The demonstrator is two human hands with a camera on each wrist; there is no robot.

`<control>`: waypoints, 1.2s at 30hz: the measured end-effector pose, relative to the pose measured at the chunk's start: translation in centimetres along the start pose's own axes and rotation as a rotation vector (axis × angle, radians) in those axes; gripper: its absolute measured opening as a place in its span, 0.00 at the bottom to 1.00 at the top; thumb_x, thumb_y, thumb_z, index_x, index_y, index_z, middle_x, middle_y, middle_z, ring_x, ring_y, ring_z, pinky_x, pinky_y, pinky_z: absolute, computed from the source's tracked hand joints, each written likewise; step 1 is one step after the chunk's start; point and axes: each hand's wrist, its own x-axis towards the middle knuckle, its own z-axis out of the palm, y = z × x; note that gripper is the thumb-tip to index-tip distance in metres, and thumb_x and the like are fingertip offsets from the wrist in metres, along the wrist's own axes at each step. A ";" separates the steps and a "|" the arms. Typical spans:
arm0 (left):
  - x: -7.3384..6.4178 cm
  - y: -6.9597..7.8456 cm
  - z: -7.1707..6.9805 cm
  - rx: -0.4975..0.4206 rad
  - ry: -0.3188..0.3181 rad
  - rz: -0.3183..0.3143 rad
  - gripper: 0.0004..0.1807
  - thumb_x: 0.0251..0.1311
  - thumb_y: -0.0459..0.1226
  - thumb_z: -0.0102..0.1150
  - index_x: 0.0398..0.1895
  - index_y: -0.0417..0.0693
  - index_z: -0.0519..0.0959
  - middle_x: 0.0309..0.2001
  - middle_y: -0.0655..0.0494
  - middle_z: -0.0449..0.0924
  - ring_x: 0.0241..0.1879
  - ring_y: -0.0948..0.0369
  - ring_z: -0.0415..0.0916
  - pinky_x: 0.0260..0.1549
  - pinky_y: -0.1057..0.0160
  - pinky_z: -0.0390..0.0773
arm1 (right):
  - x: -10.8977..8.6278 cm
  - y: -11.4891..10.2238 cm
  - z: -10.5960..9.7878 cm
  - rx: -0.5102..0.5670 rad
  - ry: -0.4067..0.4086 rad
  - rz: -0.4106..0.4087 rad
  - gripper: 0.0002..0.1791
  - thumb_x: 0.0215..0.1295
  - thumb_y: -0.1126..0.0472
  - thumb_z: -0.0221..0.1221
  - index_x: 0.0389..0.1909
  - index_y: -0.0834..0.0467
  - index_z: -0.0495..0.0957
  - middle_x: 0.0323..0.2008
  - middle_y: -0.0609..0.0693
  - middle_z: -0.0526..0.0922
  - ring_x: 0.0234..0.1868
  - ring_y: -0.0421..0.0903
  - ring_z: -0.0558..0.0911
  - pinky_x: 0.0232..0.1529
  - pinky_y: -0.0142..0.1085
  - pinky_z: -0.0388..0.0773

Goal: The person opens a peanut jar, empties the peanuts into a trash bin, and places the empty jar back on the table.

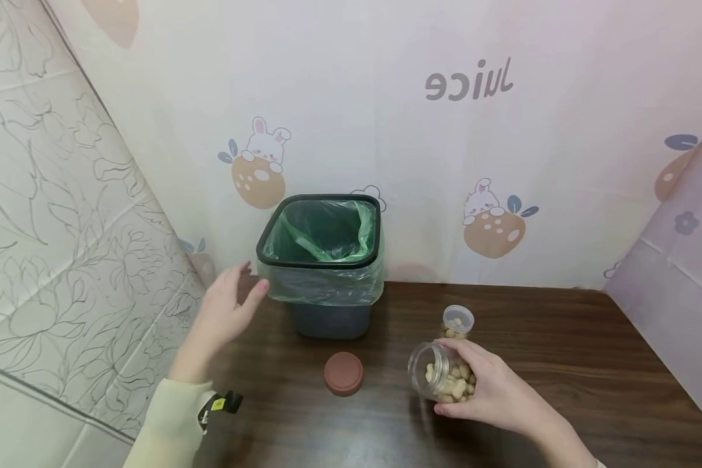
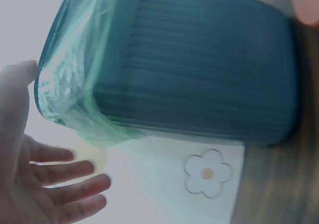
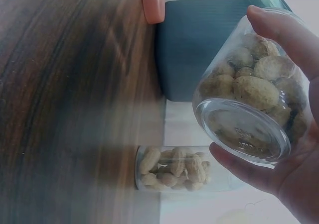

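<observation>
A clear jar (image 1: 455, 380) of peanuts in their shells is gripped by my right hand (image 1: 491, 390), tilted with its mouth toward the left. In the right wrist view, thumb and fingers wrap round the jar (image 3: 244, 84), whose base faces the camera. Behind it a smaller clear jar (image 1: 457, 322) stands on the table, also holding peanuts (image 3: 174, 169). My left hand (image 1: 225, 312) hovers with fingers spread beside the trash bin (image 1: 333, 318). In the left wrist view, the thumb is close to the bin's bagged rim; whether it touches cannot be told.
The dark bin is lined with a green plastic bag (image 1: 327, 286) folded over its rim. In front of it a round reddish-brown lid (image 1: 343, 374) lies on the dark wooden table (image 1: 550, 338). A patterned curtain (image 1: 421, 162) hangs behind; a tiled wall (image 1: 64, 227) is at left.
</observation>
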 end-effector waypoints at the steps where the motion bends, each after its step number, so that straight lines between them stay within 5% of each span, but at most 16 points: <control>1: 0.4 0.2 -0.1 -0.022 0.021 -0.001 0.41 0.81 0.58 0.51 0.83 0.38 0.63 0.74 0.34 0.73 0.71 0.36 0.73 0.67 0.30 0.71 | 0.0 0.0 -0.1 0.000 0.001 -0.001 0.52 0.47 0.38 0.86 0.73 0.47 0.75 0.62 0.37 0.81 0.56 0.37 0.83 0.54 0.39 0.84; 8: 3.4 1.8 0.2 -0.152 0.080 0.026 0.46 0.80 0.59 0.53 0.88 0.43 0.54 0.82 0.40 0.63 0.71 0.40 0.75 0.57 0.34 0.83 | 0.5 0.2 -0.5 -0.011 0.018 -0.033 0.52 0.47 0.39 0.86 0.73 0.44 0.74 0.61 0.35 0.82 0.55 0.37 0.83 0.53 0.39 0.84; 15: 5.4 2.7 1.1 -0.131 0.107 0.018 0.48 0.77 0.63 0.55 0.87 0.43 0.57 0.82 0.41 0.63 0.75 0.39 0.70 0.71 0.31 0.69 | 1.4 0.2 -1.7 -0.047 0.002 -0.032 0.53 0.45 0.38 0.87 0.73 0.46 0.74 0.61 0.36 0.82 0.53 0.36 0.83 0.52 0.40 0.85; 23: 6.5 3.2 1.8 -0.205 0.156 -0.013 0.47 0.74 0.62 0.58 0.87 0.47 0.59 0.81 0.39 0.65 0.78 0.40 0.66 0.72 0.29 0.65 | 3.7 0.3 -4.6 -0.070 0.024 -0.057 0.53 0.44 0.39 0.87 0.72 0.47 0.75 0.58 0.38 0.84 0.51 0.37 0.84 0.51 0.39 0.84; 36: 8.1 3.7 2.6 -0.259 0.186 0.019 0.48 0.69 0.54 0.64 0.84 0.39 0.62 0.80 0.39 0.66 0.79 0.42 0.64 0.77 0.37 0.63 | 9.4 0.2 -9.5 -0.045 -0.023 0.032 0.57 0.46 0.40 0.87 0.76 0.53 0.71 0.56 0.51 0.87 0.53 0.49 0.87 0.52 0.51 0.86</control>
